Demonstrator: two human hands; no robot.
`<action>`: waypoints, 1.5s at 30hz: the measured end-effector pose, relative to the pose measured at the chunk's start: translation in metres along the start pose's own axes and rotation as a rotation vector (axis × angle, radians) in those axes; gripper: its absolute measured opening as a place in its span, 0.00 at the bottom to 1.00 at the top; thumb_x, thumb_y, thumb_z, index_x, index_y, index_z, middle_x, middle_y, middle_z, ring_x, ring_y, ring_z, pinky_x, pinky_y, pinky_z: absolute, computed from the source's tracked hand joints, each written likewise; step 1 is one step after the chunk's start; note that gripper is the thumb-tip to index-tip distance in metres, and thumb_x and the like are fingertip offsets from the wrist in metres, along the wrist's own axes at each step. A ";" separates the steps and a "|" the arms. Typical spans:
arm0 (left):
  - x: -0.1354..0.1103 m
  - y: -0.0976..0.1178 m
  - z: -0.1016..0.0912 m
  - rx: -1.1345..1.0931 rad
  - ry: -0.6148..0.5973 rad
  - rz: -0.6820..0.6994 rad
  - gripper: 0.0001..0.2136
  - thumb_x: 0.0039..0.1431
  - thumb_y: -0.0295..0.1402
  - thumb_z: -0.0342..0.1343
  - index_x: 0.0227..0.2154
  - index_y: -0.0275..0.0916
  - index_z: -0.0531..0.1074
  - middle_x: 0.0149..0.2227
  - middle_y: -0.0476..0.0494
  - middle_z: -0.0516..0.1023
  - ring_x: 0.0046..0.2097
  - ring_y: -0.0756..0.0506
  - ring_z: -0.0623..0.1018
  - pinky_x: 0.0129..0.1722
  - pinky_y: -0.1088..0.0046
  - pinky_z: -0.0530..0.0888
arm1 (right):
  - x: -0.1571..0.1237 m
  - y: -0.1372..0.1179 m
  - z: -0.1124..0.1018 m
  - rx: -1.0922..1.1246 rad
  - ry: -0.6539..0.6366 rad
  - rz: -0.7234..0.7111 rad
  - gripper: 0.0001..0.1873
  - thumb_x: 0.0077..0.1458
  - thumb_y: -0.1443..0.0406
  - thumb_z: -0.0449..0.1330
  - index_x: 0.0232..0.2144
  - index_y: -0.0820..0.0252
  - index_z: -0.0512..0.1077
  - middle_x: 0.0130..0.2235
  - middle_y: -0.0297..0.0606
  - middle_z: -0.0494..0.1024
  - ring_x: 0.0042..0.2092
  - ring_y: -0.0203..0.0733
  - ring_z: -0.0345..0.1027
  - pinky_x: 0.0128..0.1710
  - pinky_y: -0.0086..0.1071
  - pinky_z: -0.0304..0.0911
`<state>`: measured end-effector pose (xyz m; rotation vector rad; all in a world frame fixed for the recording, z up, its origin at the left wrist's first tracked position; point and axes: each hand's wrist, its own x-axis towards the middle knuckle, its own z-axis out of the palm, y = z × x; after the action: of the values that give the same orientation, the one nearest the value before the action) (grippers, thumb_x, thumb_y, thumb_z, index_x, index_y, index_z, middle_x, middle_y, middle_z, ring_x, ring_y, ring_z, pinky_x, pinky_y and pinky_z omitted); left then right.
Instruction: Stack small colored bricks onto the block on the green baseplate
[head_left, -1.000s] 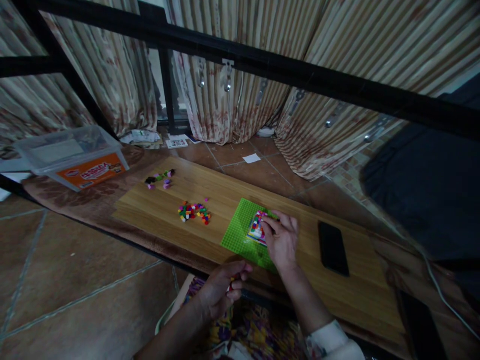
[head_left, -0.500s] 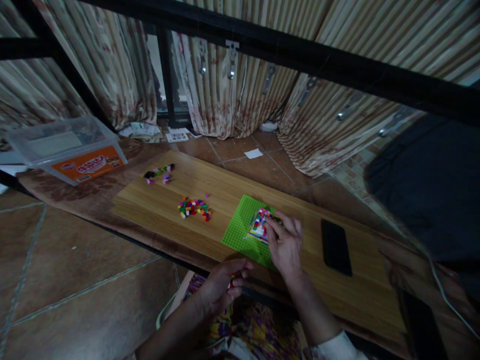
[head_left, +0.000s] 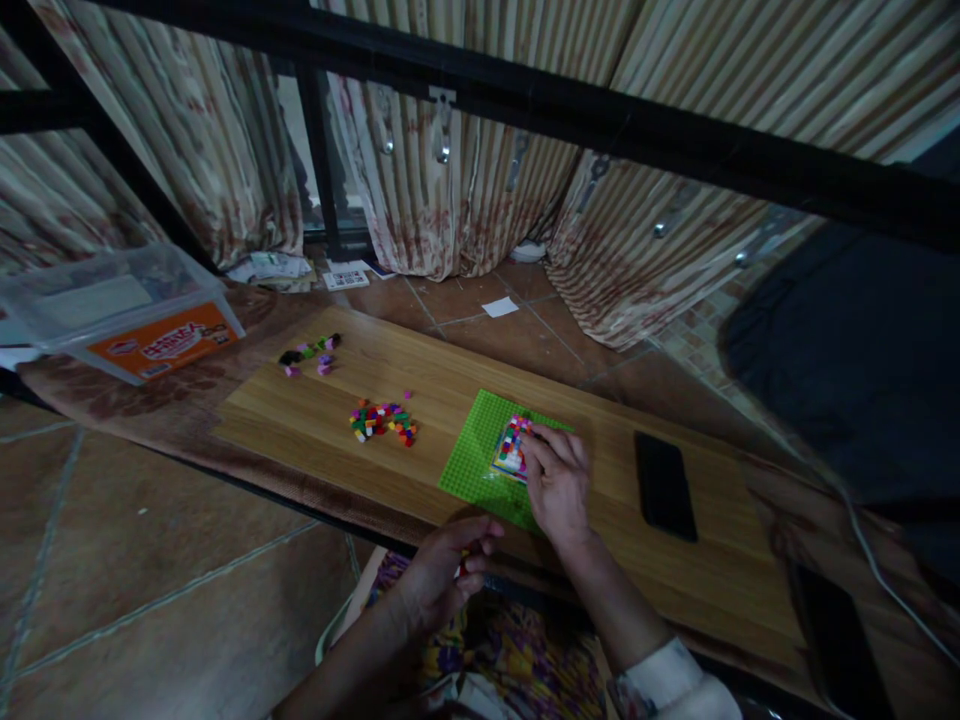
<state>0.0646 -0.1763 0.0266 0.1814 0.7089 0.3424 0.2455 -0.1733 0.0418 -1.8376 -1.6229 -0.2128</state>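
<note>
A green studded baseplate [head_left: 474,462] lies on the wooden board, bearing a low square build of small multicoloured bricks [head_left: 513,450]. My right hand [head_left: 557,480] reaches over the build's right side, fingers bent down onto it; whether a brick sits under the fingertips is hidden. Just off the board's front edge, my left hand [head_left: 454,565] is curled palm up around small toy bricks [head_left: 463,565], of which red, white and yellow bits show. Left of the baseplate is a loose pile of mixed small bricks [head_left: 384,421].
Farther left lie black, green and pink bricks [head_left: 309,352]. A clear plastic box [head_left: 150,320] with an orange label stands at the board's left end. To the right are a black phone [head_left: 665,486] and another dark flat object [head_left: 844,635]. A black rail [head_left: 525,95] crosses above.
My right hand has shifted slightly left and lower over the brick build, its fingers closer together. My left hand stays curled in place. The whole view has moved a little.
</note>
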 end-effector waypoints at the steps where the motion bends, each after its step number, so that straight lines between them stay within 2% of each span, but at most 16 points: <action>1: 0.000 0.000 0.001 -0.032 0.002 -0.005 0.09 0.53 0.33 0.58 0.31 0.30 0.73 0.23 0.52 0.64 0.18 0.60 0.56 0.15 0.84 0.48 | 0.000 0.001 0.000 0.004 -0.003 -0.001 0.13 0.61 0.64 0.51 0.41 0.51 0.75 0.46 0.37 0.75 0.46 0.45 0.62 0.47 0.42 0.58; 3: -0.002 0.002 0.005 -0.109 0.000 -0.009 0.10 0.54 0.34 0.57 0.31 0.29 0.74 0.23 0.51 0.66 0.19 0.59 0.59 0.15 0.85 0.52 | 0.001 0.002 -0.001 0.016 -0.006 -0.002 0.13 0.60 0.64 0.51 0.41 0.51 0.76 0.47 0.37 0.75 0.46 0.45 0.62 0.47 0.41 0.59; 5: -0.004 0.005 0.010 -0.184 -0.007 0.007 0.13 0.57 0.36 0.54 0.33 0.28 0.74 0.24 0.47 0.70 0.21 0.57 0.65 0.18 0.84 0.61 | 0.001 0.001 -0.006 0.032 0.007 0.016 0.14 0.61 0.64 0.51 0.43 0.51 0.75 0.47 0.37 0.74 0.46 0.45 0.63 0.47 0.41 0.59; 8: -0.010 0.011 0.018 -0.264 -0.050 0.048 0.18 0.60 0.40 0.50 0.39 0.27 0.73 0.34 0.38 0.76 0.32 0.50 0.75 0.33 0.76 0.72 | -0.004 -0.007 -0.018 0.081 0.069 0.068 0.15 0.61 0.65 0.50 0.46 0.53 0.73 0.47 0.39 0.75 0.47 0.44 0.64 0.48 0.41 0.60; 10: -0.014 0.014 0.022 -0.300 -0.123 0.063 0.21 0.61 0.42 0.48 0.44 0.27 0.72 0.42 0.33 0.76 0.42 0.45 0.76 0.43 0.70 0.72 | -0.012 -0.017 -0.028 0.132 0.088 0.093 0.14 0.61 0.65 0.51 0.45 0.54 0.73 0.46 0.40 0.75 0.48 0.44 0.65 0.49 0.41 0.60; 12: -0.018 0.016 0.025 -0.325 -0.205 0.068 0.24 0.61 0.44 0.46 0.48 0.26 0.69 0.46 0.32 0.74 0.47 0.43 0.74 0.47 0.68 0.70 | -0.023 -0.028 -0.038 0.189 0.044 0.098 0.12 0.60 0.65 0.52 0.43 0.54 0.74 0.44 0.39 0.75 0.47 0.43 0.66 0.48 0.40 0.61; 14: -0.019 0.017 0.026 -0.342 -0.256 0.071 0.25 0.61 0.46 0.45 0.50 0.27 0.68 0.47 0.32 0.74 0.48 0.43 0.73 0.48 0.68 0.69 | -0.036 -0.039 -0.045 0.247 -0.055 0.082 0.12 0.59 0.65 0.53 0.41 0.53 0.74 0.43 0.39 0.75 0.46 0.43 0.67 0.46 0.39 0.63; 18: -0.019 0.014 0.026 -0.330 -0.261 0.060 0.27 0.61 0.48 0.44 0.50 0.28 0.68 0.44 0.34 0.75 0.42 0.46 0.75 0.44 0.72 0.70 | -0.054 -0.053 -0.052 0.279 -0.255 -0.004 0.13 0.59 0.65 0.53 0.44 0.51 0.73 0.43 0.38 0.75 0.45 0.44 0.66 0.43 0.40 0.65; 22: -0.018 0.011 0.027 -0.299 -0.264 0.022 0.28 0.60 0.51 0.44 0.50 0.30 0.69 0.40 0.37 0.75 0.37 0.47 0.74 0.39 0.73 0.70 | -0.057 -0.056 -0.048 0.197 -0.316 -0.074 0.15 0.59 0.64 0.54 0.48 0.51 0.71 0.43 0.38 0.75 0.44 0.45 0.65 0.43 0.41 0.63; 28: -0.017 0.006 0.029 -0.292 -0.236 0.015 0.25 0.60 0.48 0.46 0.47 0.30 0.70 0.37 0.39 0.75 0.37 0.49 0.74 0.41 0.74 0.70 | -0.058 -0.051 -0.041 0.137 -0.246 -0.114 0.11 0.60 0.63 0.53 0.42 0.53 0.74 0.38 0.38 0.76 0.41 0.44 0.66 0.41 0.40 0.62; 31: -0.016 0.004 0.027 -0.268 -0.232 0.016 0.25 0.59 0.48 0.47 0.45 0.29 0.71 0.38 0.36 0.76 0.40 0.45 0.75 0.44 0.69 0.70 | -0.055 -0.045 -0.043 0.147 -0.200 -0.060 0.11 0.60 0.64 0.53 0.42 0.54 0.74 0.39 0.38 0.76 0.41 0.43 0.66 0.41 0.39 0.62; 35: -0.015 0.003 0.023 -0.257 -0.237 0.009 0.23 0.60 0.46 0.48 0.45 0.28 0.71 0.44 0.32 0.76 0.48 0.42 0.74 0.51 0.66 0.67 | -0.037 -0.030 -0.047 0.193 -0.093 0.068 0.11 0.59 0.63 0.54 0.40 0.52 0.75 0.39 0.38 0.75 0.42 0.42 0.66 0.42 0.38 0.63; 39: -0.016 0.003 0.020 -0.240 -0.219 -0.014 0.22 0.60 0.43 0.49 0.45 0.28 0.71 0.47 0.31 0.75 0.50 0.41 0.74 0.53 0.65 0.66 | -0.014 -0.007 -0.038 0.258 0.041 0.164 0.10 0.57 0.60 0.56 0.36 0.52 0.77 0.37 0.37 0.75 0.41 0.42 0.67 0.42 0.38 0.63; 45: -0.014 0.003 0.013 -0.244 -0.197 -0.017 0.20 0.60 0.42 0.50 0.45 0.29 0.71 0.46 0.31 0.75 0.48 0.43 0.75 0.50 0.68 0.68 | 0.009 0.013 -0.019 0.211 0.028 0.154 0.08 0.54 0.59 0.59 0.33 0.51 0.78 0.37 0.36 0.75 0.41 0.43 0.65 0.43 0.39 0.60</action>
<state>0.0628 -0.1798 0.0460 -0.0225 0.4695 0.3859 0.2651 -0.1770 0.0564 -1.7782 -1.4190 0.0015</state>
